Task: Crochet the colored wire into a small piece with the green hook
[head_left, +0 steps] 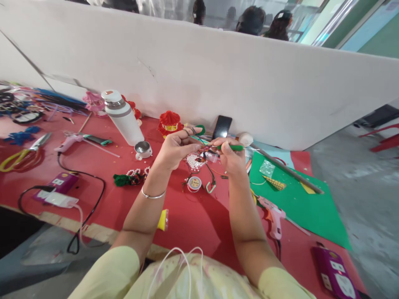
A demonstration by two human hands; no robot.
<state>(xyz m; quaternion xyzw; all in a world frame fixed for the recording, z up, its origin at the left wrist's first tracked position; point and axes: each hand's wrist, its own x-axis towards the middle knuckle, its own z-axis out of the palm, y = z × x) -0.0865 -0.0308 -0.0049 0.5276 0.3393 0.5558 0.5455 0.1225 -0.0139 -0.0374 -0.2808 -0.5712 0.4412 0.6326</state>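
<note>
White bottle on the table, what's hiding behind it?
Part of a fuzzy red thing peeks out behind the white bottle on the right, and a frilly pink thing shows at the left. The bottle hides the rest back there.

The person's bare left forearm [141, 214] and bare right forearm [246, 211] are slanting forward and inward, while the bare left hand [176, 149] is holding its forefinger above its thumb and the bare right hand [232, 158], nearby, is gripping, thumb uppermost.
</note>
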